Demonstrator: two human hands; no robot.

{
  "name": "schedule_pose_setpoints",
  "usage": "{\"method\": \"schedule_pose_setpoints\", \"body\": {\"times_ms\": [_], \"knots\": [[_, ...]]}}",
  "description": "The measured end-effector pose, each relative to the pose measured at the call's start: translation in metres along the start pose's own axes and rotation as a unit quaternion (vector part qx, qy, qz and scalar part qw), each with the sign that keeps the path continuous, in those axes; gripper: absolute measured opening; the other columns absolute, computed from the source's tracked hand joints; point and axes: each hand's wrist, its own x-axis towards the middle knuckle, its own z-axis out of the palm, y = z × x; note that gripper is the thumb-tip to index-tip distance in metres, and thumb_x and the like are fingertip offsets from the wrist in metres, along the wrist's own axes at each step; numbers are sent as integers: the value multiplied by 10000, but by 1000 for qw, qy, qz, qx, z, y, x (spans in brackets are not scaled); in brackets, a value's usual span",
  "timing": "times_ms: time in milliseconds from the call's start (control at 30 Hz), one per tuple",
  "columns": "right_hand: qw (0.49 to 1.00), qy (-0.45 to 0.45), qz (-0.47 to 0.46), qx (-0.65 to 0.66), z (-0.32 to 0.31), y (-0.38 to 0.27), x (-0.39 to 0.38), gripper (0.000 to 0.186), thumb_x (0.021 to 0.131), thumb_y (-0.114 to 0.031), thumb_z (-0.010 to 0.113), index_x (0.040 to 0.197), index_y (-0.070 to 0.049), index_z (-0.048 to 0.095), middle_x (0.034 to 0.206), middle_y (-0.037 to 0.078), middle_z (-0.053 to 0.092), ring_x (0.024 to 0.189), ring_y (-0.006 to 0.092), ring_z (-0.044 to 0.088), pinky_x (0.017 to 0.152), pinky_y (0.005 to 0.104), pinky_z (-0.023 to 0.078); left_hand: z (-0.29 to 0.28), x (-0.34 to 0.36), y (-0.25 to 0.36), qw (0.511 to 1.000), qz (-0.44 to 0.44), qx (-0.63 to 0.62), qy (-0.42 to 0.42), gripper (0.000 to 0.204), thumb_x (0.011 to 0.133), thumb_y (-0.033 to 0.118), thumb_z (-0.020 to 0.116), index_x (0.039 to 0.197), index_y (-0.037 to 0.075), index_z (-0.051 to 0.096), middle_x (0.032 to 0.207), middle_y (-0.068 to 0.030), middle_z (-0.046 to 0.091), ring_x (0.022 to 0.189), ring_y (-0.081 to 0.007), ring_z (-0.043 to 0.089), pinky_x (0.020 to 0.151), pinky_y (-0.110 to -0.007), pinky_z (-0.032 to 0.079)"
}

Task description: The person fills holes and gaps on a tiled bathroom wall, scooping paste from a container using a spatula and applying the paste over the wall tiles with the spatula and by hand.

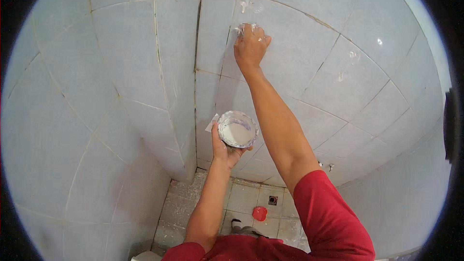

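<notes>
My left hand [224, 154] holds a round bowl [236, 116] from below and the side. White paste [237, 134] lies in it, and its rim is smeared with white and a little purple. A small flat white piece [211, 123] sticks out beside the bowl at my left thumb. Higher up, my right hand [251, 48] is against the tiled wall [299, 43], close to an upright joint. Its fingers are curled and spotted with white paste; whatever they might hold is hidden. White smears [250, 6] mark the tile just above this hand.
A tiled wall section juts out on the left, forming a corner [197, 67] with dark joints. Small metal taps [331, 167] project from the wall low on the right. Below, a floor drain [272, 200] and a red plastic container [259, 213] are near my foot [236, 222].
</notes>
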Motion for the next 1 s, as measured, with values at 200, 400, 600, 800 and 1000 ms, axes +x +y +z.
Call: {"method": "schedule_pose_setpoints", "body": {"times_ms": [200,400,600,800,1000], "knots": [[982,-20,-187,-3,8,47,15,78,779,-112,630,854,-116,653,789,17,594,820,204,556,701,392,374,6,-7,4,1000,-14,5,-6,781,845,767,370,1308,149,485,1254,-129,568,1046,-357,596,709,-493,486],[981,-68,-182,3,-14,36,25,60,763,-122,658,810,-120,622,791,24,610,821,223,560,701,399,380,19,-10,1,1000,10,1,9,766,873,730,366,1326,123,478,1256,-150,569,1096,-378,576,781,-565,514],[978,-92,-185,23,-41,26,17,58,779,-94,631,829,-124,630,792,46,634,831,247,578,706,408,384,20,0,-6,994,74,-43,69,790,853,754,379,1321,123,464,1260,-145,547,1067,-380,562,744,-534,486],[990,-56,-125,24,-64,34,7,71,756,-92,641,821,-118,629,756,45,633,815,249,573,695,414,371,25,28,-35,981,152,-57,102,740,824,790,387,1204,165,500,1098,-94,582,847,-291,552,552,-407,387],[999,11,-31,14,-69,12,-23,112,710,-78,666,797,-127,618,734,34,632,826,250,548,713,427,339,14,45,-45,969,216,-48,113,744,806,808,388,1200,187,501,1099,-62,582,894,-241,553,551,-354,378]]}}
